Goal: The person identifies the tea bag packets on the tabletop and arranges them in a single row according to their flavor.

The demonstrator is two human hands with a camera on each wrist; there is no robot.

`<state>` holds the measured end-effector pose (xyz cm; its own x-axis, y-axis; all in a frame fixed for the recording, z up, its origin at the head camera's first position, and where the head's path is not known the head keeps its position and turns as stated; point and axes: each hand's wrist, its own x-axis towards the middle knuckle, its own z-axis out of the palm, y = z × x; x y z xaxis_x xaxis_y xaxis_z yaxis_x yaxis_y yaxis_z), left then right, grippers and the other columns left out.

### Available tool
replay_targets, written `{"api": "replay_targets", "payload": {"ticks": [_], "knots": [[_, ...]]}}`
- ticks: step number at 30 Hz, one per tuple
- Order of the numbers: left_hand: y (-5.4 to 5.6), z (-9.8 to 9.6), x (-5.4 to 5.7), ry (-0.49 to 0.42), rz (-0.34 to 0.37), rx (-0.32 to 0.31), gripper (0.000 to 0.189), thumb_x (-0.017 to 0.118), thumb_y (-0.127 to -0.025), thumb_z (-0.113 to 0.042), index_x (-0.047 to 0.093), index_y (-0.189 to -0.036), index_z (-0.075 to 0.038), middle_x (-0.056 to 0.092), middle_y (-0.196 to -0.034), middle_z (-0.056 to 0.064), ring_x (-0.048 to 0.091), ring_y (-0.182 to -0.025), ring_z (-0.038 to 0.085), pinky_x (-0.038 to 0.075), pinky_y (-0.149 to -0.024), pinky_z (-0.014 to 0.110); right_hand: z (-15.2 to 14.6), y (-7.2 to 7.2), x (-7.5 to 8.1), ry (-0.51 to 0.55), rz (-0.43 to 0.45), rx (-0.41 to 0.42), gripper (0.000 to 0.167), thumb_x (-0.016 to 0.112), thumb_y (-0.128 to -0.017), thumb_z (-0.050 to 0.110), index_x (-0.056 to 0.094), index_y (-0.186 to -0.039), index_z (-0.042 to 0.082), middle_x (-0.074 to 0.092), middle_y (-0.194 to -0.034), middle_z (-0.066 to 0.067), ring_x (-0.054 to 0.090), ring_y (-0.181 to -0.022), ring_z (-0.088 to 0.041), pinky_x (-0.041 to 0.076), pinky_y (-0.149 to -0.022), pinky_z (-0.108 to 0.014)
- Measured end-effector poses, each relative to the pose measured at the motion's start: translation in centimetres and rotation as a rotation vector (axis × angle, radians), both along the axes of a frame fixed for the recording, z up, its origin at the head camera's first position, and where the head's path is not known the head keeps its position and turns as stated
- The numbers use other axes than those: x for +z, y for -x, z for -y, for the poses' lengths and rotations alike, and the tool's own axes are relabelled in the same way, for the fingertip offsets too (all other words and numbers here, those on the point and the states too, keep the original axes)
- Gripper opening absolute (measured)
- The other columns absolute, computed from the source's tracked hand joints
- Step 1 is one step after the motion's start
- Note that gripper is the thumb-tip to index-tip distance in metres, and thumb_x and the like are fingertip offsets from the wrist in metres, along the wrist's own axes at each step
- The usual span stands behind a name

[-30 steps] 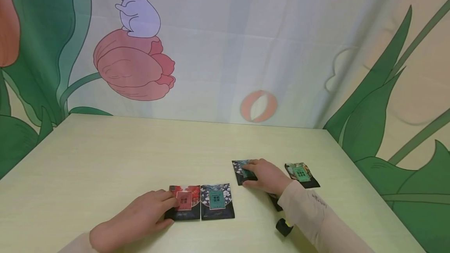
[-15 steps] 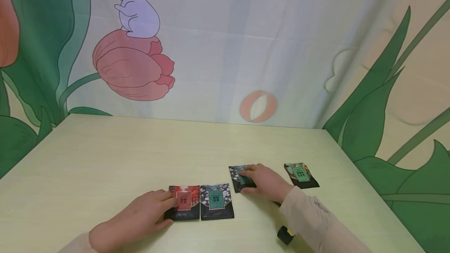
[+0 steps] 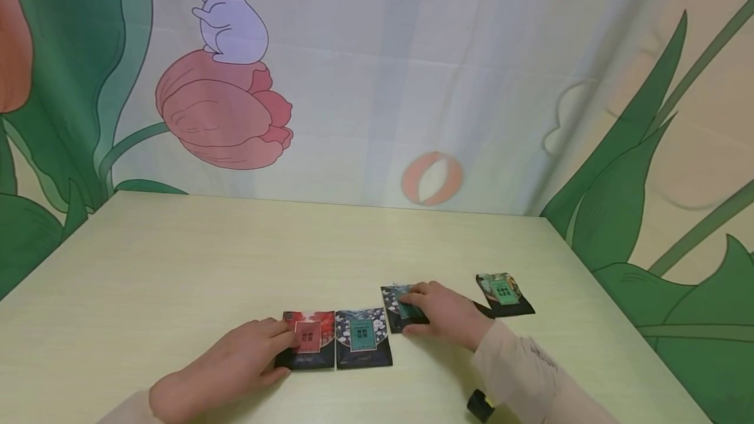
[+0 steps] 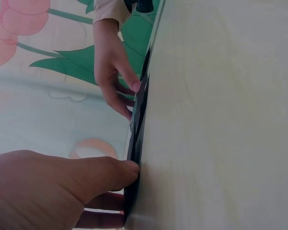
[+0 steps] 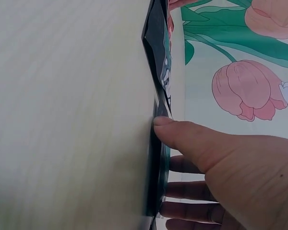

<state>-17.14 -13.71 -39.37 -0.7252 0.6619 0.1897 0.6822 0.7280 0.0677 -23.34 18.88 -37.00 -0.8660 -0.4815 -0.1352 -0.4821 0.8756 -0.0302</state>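
Counter (image 3: 188, 254): was pale yellow, faintly grained.
Backdrop (image 3: 353, 84): rose beyond the counter's far edge, whitish and lightly creased.
Tulip (image 3: 224, 113): was pink, printed left of centre, a white animal (image 3: 237, 31) sitting on top.
Round motif (image 3: 432, 178): was orange and white, low down.
Leaves (image 3: 615, 175): were green, printed at both sides.
Light: looked soft.

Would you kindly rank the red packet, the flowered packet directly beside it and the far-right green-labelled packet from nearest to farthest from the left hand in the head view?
1. Red packet: touched on its left side by the left hand.
2. Flowered packet: just right of it.
3. Green-labelled packet: far right.
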Motion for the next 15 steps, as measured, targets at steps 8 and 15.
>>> {"api": "replay_targets", "payload": {"ticks": [8, 15], "knots": [[0.0, 0.0, 0.0, -0.005, 0.004, 0.005, 0.027, 0.079, -0.077, -0.030, 0.066, -0.096, -0.015, 0.062, -0.089, -0.006, 0.055, -0.081, 0.011, 0.054, -0.077, 0.032, -0.1, -0.9, -0.1, 0.002, -0.031, 0.045, 0.058, 0.071, -0.083, 0.045, 0.060, -0.130, 0.014, 0.060, -0.127, -0.010, 0.058, -0.114, -0.028, 0.050, -0.097, -0.044], [-0.1, 0.0, -0.1, -0.005, 0.026, 0.020, 0.028, 0.078, -0.078, -0.030, 0.066, -0.098, -0.015, 0.062, -0.092, -0.005, 0.056, -0.084, 0.012, 0.054, -0.080, 0.034, -0.3, -1.8, 0.1, 0.022, -0.048, 0.076, 0.058, 0.071, -0.083, 0.044, 0.060, -0.130, 0.013, 0.060, -0.125, -0.011, 0.059, -0.112, -0.029, 0.050, -0.097, -0.045]]}}
